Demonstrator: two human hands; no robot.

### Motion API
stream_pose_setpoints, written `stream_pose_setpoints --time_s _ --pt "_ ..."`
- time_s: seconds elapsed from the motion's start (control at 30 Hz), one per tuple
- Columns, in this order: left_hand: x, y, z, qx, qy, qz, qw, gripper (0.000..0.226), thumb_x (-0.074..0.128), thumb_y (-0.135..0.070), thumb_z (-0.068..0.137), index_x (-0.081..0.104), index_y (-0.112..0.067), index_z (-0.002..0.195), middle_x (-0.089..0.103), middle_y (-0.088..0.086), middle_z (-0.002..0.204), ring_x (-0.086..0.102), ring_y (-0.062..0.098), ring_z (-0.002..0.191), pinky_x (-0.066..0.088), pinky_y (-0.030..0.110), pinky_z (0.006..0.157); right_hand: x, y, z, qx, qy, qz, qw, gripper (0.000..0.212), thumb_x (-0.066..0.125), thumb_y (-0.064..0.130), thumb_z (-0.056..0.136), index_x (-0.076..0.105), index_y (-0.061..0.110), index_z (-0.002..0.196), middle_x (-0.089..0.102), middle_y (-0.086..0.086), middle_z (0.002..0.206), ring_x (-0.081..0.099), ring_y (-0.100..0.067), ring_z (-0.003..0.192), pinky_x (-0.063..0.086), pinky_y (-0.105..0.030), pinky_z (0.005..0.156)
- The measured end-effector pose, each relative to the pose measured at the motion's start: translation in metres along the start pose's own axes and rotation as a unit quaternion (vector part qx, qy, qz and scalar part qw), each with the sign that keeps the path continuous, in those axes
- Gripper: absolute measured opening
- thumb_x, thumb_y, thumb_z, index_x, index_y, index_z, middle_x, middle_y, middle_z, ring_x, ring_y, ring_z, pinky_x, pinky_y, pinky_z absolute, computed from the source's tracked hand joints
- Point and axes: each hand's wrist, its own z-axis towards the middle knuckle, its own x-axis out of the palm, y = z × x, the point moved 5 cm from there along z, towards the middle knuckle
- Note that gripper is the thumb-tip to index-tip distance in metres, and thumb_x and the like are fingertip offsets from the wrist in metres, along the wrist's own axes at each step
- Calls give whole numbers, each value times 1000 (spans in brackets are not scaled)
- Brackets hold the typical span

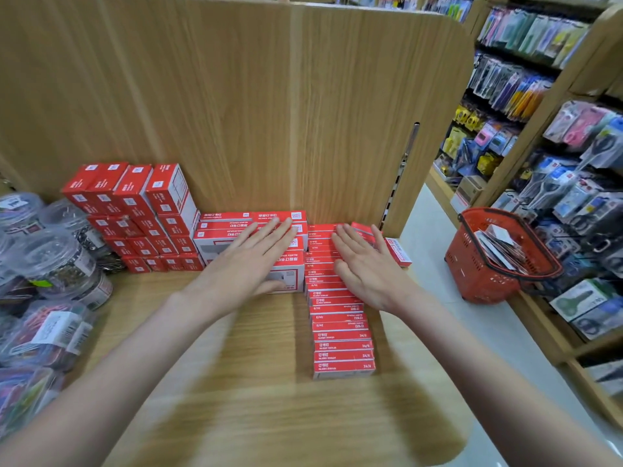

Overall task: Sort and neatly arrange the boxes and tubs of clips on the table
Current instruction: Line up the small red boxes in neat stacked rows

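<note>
Red and white boxes fill the back of the wooden table point(236, 382). A block of larger boxes point(236, 227) lies against the back panel, and my left hand point(249, 261) rests flat on it with straight fingers. To its right a long row of thin red boxes point(340, 335) runs toward me; my right hand point(364, 264) lies open on the row's far part. A stack of small red boxes point(135, 210) stands at the back left. Clear tubs of clips point(57, 261) crowd the left edge. One red box point(399, 252) lies apart at the right of the row.
A tall wooden panel point(269, 112) closes the table's back. A red shopping basket point(499, 257) with packets stands on the floor at the right. Shelves of hanging stationery point(556, 146) line the right side beyond a pale aisle floor.
</note>
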Motion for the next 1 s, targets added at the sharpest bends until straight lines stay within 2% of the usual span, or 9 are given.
stream_pose_setpoints --time_s 0.1,0.17,0.27,0.37,0.5,0.63,0.8,0.9,1.0 --pt "0 0 0 5 -16 0 1000 88 71 -38 75 25 -6 143 21 5 146 20 27 135 13 49 106 -5 0 -7 -15 -35 8 999 79 -11 49 80 9 15 148 6 1 156 -5 -8 143 -21 -35 110" --pt "2 0 -1 16 -30 -4 999 86 74 -37 72 33 -5 141 27 6 145 26 27 134 18 49 106 -1 6 -14 -32 -35 11 999 85 -15 51 74 11 17 148 8 3 156 -4 -7 142 -22 -35 110" --pt "1 0 -2 18 -33 -34 999 85 71 -34 77 25 -6 144 21 4 148 19 23 137 7 37 113 0 14 -14 -30 -26 105 994 76 -5 49 81 11 18 148 7 4 156 -4 -3 142 -22 -31 111" --pt "-1 3 -4 -4 -31 -65 997 86 68 -36 80 22 0 143 20 12 149 19 26 137 -2 28 113 -2 24 -1 -18 -23 184 983 67 8 38 84 14 17 147 11 2 156 -1 -3 141 -18 -32 112" --pt "1 5 -10 -52 -14 -51 997 81 41 -53 82 34 4 138 33 19 145 26 29 134 -2 30 113 0 36 8 -32 -17 203 978 67 8 36 83 16 20 148 15 3 155 1 -5 142 -19 -33 111" --pt "3 8 -8 -32 -31 -82 996 79 45 -52 82 30 -2 142 25 10 148 19 19 138 -1 25 113 2 36 8 -34 -7 205 978 67 9 36 83 13 21 148 13 4 155 0 -3 142 -17 -35 113" --pt "-1 8 -4 -10 -35 -101 994 78 61 -39 81 30 -1 141 24 11 148 19 24 137 -1 24 112 2 36 8 -23 4 240 970 69 9 35 81 14 19 148 14 4 155 2 -2 141 -16 -33 114" --pt "0 9 -4 -7 -26 -103 994 80 63 -37 85 20 -3 144 12 7 149 6 20 140 -9 21 112 -2 34 8 -22 -1 259 966 69 10 34 81 15 17 147 14 2 155 0 2 139 -17 -26 111" --pt "-2 9 -4 -8 -23 -129 991 84 44 -53 85 11 -4 146 7 6 152 -6 10 141 -11 19 112 -14 33 15 5 -15 310 951 69 12 33 81 14 13 147 13 0 155 -1 9 130 -15 -11 102"
